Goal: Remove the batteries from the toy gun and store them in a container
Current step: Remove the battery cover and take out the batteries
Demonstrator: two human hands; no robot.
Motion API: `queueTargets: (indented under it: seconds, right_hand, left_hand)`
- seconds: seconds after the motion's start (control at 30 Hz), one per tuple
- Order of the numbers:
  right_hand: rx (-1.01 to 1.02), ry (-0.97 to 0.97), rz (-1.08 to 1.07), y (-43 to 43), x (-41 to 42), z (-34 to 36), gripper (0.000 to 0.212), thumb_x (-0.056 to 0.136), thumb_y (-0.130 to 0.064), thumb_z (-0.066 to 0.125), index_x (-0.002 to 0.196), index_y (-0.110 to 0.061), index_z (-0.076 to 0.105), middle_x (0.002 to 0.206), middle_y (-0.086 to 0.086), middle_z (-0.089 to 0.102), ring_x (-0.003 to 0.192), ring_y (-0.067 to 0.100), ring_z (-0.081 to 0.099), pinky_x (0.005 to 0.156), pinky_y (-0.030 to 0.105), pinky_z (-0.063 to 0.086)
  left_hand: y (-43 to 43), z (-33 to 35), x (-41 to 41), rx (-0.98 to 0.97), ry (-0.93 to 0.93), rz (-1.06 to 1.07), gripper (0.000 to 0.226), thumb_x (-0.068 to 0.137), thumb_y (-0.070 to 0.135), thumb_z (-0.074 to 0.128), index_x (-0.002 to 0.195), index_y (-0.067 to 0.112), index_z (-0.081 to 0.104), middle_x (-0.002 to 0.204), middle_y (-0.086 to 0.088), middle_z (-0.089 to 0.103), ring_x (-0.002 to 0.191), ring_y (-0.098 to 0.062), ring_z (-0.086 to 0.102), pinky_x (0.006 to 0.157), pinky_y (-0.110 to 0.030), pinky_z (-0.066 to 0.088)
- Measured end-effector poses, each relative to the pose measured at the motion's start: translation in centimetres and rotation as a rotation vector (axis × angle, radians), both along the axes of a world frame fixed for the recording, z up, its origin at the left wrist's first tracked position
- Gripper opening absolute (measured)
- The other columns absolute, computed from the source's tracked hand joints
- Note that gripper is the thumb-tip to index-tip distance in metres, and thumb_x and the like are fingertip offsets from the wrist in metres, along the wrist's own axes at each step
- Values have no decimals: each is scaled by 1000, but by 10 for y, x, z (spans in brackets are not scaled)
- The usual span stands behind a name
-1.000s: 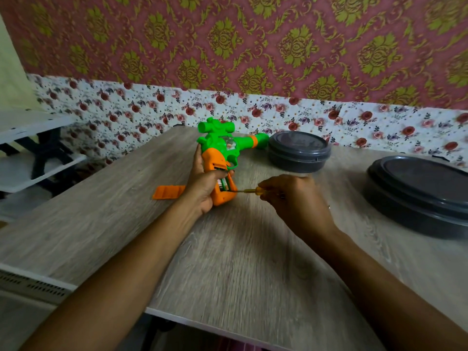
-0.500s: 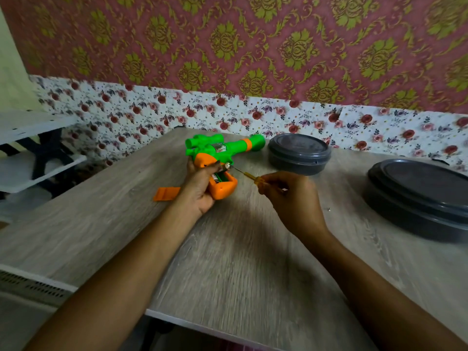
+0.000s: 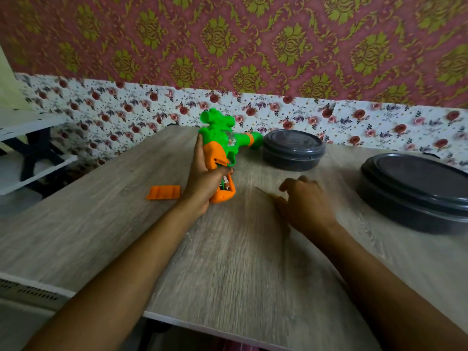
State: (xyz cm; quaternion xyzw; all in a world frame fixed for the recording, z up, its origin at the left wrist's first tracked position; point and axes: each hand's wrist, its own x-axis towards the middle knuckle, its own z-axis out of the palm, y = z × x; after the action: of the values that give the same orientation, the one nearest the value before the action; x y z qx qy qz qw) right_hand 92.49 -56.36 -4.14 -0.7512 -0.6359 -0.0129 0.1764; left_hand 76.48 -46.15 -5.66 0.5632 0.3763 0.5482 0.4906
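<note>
Since the earlier frame, the toy gun (image 3: pixel 222 145) has been tipped up onto its orange grip, and the right hand (image 3: pixel 307 205) has been drawn back from the grip toward the near right, blurred by motion.

From the head view, the gun is held by the left hand (image 3: pixel 203 182), whose fingers are wrapped around the orange grip, thumb across the front. Its open battery compartment faces the camera, and the batteries (image 3: pixel 225 184) can be seen inside it, partly hidden by the thumb. The green barrel points toward the small round grey container (image 3: pixel 293 149), lidded and just beside the muzzle. The right hand's fingers are curled around a thin screwdriver (image 3: pixel 266 192), its tip pointing toward the gun and clear of it. An orange battery cover (image 3: pixel 164 192) lies flat on the wooden table (image 3: pixel 228 262), left of the left wrist. A larger lidded grey container (image 3: pixel 417 191) stands well apart at the right.
</note>
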Motion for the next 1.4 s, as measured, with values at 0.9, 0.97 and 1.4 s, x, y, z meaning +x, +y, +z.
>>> queueTargets:
  seconds: [0.9, 0.97, 1.4]
  right_hand:
    - [330, 407, -39, 7, 19, 7, 38, 82, -8, 65, 118, -16, 55, 93, -4, 59, 80, 10, 57, 69, 23, 46]
    - [227, 275, -101, 8, 40, 3, 36, 82, -7, 64, 116, -16, 57, 100, 1, 64, 85, 12, 58, 76, 25, 48]
    - [123, 109, -13, 11, 40, -2, 28, 87, -25, 61, 113, -16, 61, 114, 5, 62, 95, 14, 58, 80, 25, 47]
  left_hand:
    - [-17, 3, 13, -34, -152, -38, 83, 85, -10, 50, 149, 30, 15, 144, -6, 43, 104, -29, 60, 84, -35, 50]
    - [-15, 0, 14, -107, -217, -44, 78, 85, -13, 47, 147, 26, 22, 133, -9, 51, 88, -25, 61, 76, -33, 51]
    - [-8, -1, 5, -234, -310, -104, 71, 83, -14, 42, 138, 29, 34, 121, -16, 56, 80, -22, 61, 67, -31, 51]
